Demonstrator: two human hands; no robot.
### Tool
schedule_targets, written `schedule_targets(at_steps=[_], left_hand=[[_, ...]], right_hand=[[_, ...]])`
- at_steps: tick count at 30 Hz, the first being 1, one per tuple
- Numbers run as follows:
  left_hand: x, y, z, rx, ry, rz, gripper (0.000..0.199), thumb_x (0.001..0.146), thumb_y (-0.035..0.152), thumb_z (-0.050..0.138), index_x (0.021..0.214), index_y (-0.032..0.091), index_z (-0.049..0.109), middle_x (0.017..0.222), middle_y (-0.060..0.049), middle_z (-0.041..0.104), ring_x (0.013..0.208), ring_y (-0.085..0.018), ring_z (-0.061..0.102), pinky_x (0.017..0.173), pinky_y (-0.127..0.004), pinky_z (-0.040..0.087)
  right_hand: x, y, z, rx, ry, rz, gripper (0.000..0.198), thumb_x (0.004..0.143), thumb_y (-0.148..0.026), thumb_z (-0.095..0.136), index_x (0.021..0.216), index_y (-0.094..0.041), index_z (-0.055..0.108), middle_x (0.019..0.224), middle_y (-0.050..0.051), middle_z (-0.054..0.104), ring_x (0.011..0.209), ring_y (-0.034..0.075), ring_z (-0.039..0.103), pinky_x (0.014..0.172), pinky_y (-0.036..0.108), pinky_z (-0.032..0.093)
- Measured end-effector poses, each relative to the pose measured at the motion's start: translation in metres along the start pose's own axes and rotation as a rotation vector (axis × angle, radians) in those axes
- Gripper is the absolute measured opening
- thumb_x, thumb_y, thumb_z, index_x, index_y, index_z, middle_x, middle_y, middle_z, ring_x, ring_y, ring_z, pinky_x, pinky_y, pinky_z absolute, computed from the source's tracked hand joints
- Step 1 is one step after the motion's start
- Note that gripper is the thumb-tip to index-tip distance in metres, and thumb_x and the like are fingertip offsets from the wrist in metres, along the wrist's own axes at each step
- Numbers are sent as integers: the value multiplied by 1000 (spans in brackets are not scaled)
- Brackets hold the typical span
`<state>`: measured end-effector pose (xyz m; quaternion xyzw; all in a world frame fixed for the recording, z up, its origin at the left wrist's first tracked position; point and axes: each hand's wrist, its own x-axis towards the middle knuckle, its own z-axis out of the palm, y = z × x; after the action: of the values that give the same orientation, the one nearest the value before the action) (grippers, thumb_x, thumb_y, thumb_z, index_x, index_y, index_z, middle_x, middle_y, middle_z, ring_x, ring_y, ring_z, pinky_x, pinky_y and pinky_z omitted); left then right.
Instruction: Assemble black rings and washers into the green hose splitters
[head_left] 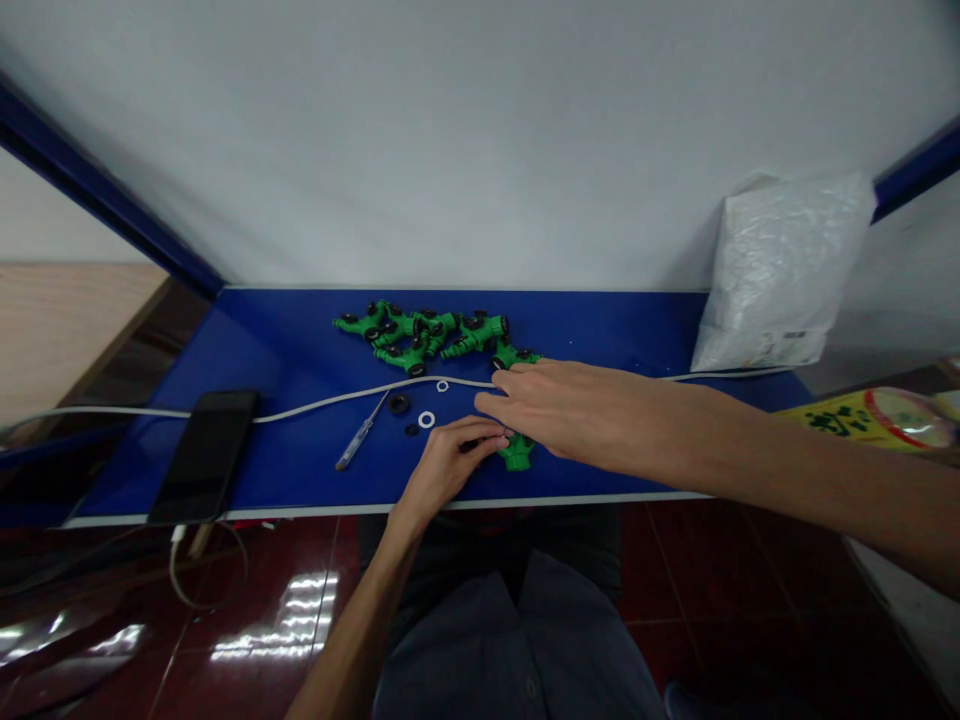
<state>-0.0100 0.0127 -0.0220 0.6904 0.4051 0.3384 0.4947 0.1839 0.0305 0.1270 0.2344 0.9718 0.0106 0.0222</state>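
At the near edge of the blue tabletop, a green hose splitter (517, 456) shows partly from beneath both hands. My left hand (448, 456) is closed, its thumb and fingertips pinched at the splitter's left side. Over its upper part, my right hand (534, 405) curls its fingers from the right, hiding that part and any small piece there. Left of my hands lie a white ring (426, 420), a smaller white ring (442, 386), a black ring cap (399, 403) and a small black part (411, 430). A clear-handled screwdriver (360, 437) lies beside them.
Several green splitters with black knobs (409, 350) lie together at the back; another splitter (510, 353) is just behind my right hand. A white cable (322, 402) crosses the table (292, 345). A black phone (206, 450) lies left; a plastic-wrapped package (784, 270) leans at right.
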Motion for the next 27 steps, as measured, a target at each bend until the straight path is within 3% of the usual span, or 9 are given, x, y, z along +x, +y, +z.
schedule_targets(at_steps=[3,6,9,15,17,21,23,27], left_hand=[[0,-2,1,-1,-19,5,21,95,34,68,106,23,81,112,-5,77,94,-21,72,88,-32,56],[0,-3,1,5,-17,18,20,94,34,68,105,24,81,113,-4,76,95,-21,72,88,-31,56],[0,-4,1,14,-15,20,19,95,33,68,105,24,81,111,-4,77,97,-21,72,92,-31,55],[-1,-6,3,-18,-3,13,20,94,37,68,103,23,80,108,-5,77,100,-22,72,93,-31,54],[-2,-7,3,-16,0,21,20,94,37,68,103,23,79,109,-5,78,102,-22,72,93,-30,53],[-1,-7,4,6,7,41,18,95,37,67,102,24,78,108,-4,77,101,-21,71,90,-29,52],[-1,-7,4,18,16,38,19,95,38,67,102,24,77,107,-4,77,100,-21,71,89,-29,53],[-1,-7,3,29,3,38,20,95,38,66,104,24,77,110,-4,77,103,-22,71,95,-31,52]], right_hand=[[2,4,-2,32,-35,5,19,98,-6,52,111,-14,63,104,9,66,86,18,60,72,31,45],[8,5,3,-34,-111,60,11,92,-5,62,98,-14,66,95,8,66,73,17,57,62,30,39],[13,6,9,-69,-173,87,15,87,0,66,95,-12,68,95,10,66,73,17,58,60,30,38],[2,8,13,32,-78,102,6,95,-8,62,98,-10,66,95,11,66,80,19,62,66,30,43],[-5,8,12,56,-72,128,9,96,-10,61,103,-10,66,100,12,67,83,20,64,69,30,46],[-17,9,15,173,27,60,37,100,-9,55,136,-15,54,127,15,63,113,22,62,88,32,51],[-19,9,18,220,67,42,42,100,-6,53,140,-18,50,132,13,61,119,21,60,92,32,50],[-9,4,17,117,0,144,16,97,-7,59,112,-12,63,107,12,67,94,20,67,75,29,50]])
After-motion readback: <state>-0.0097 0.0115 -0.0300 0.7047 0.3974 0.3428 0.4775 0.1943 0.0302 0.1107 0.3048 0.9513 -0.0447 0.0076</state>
